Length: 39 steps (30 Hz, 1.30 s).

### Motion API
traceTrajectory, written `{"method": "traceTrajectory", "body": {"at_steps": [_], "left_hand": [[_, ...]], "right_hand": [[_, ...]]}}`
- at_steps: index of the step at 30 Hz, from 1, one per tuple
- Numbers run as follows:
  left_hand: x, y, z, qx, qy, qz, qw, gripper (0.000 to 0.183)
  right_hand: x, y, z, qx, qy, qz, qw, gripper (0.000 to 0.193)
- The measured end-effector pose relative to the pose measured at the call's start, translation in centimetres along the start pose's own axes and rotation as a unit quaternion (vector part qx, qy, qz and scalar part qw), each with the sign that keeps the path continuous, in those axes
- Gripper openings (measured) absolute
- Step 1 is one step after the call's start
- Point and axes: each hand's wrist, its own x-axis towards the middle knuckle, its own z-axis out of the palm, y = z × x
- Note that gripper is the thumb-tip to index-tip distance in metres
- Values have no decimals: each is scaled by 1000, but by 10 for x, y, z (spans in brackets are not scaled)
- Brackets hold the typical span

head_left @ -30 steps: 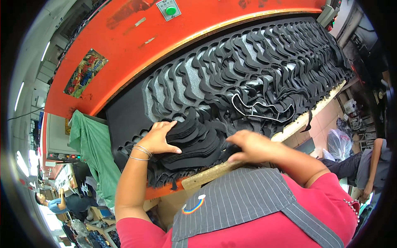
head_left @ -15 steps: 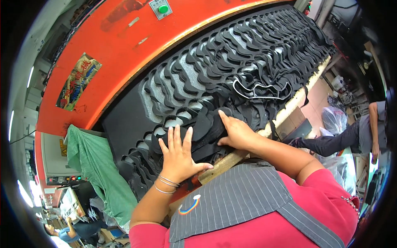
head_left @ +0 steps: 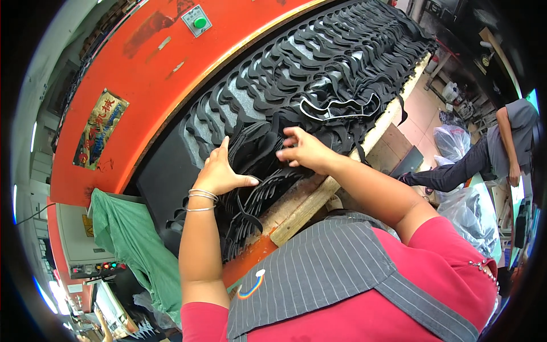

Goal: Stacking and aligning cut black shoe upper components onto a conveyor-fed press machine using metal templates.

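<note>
My left hand (head_left: 217,171), with bangles on its wrist, rests at the near-left part of a heap of black cut material (head_left: 256,149). Its fingers are stretched and the thumb is spread away, touching or just above the dark strips. My right hand (head_left: 306,151) hovers at the heap's right side, fingers apart and slightly bent, with nothing visible in it. Between the hands, thin black layers stand bunched together. A wavy, pale-edged cutting die (head_left: 341,112) lies on the black sheet beyond my right hand. Rows of wavy cut-outs (head_left: 296,62) stretch away to the far right.
An orange machine body (head_left: 154,74) with a green button (head_left: 199,23) runs along the far side. A wooden edge strip (head_left: 305,214) borders the near side. Green cloth (head_left: 128,239) hangs at left. Another person (head_left: 507,142) is at the right, near plastic bags (head_left: 453,142).
My right hand has come off the black pieces it was pressing. My left hand has shifted left and turned more side-on. The black layers between them now stand more bunched; the view has shifted.
</note>
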Motion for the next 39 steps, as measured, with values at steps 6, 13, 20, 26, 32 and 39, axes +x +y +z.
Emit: {"method": "traceTrajectory", "body": {"at_steps": [6, 13, 20, 26, 32, 39], "left_hand": [[17, -2, 0, -61, -54, -20, 996, 125], [10, 14, 18, -2, 53, -20, 998, 100], [5, 22, 34, 119, 108, -98, 982, 89], [-12, -7, 33, 52, 179, -35, 982, 79], [-49, -63, -4, -441, 327, -35, 835, 42], [-104, -95, -47, -740, 290, 4, 607, 37]], "right_hand": [[-28, 28, -24, -330, -82, -55, 939, 61], [-1, 3, -25, -371, 47, -119, 920, 67], [-16, -11, 10, -599, 56, -255, 757, 68], [4, 22, 21, -690, -164, -333, 621, 38], [1, 14, 36, -754, -182, -324, 542, 26], [12, 15, 33, -715, -182, -367, 567, 25]]}}
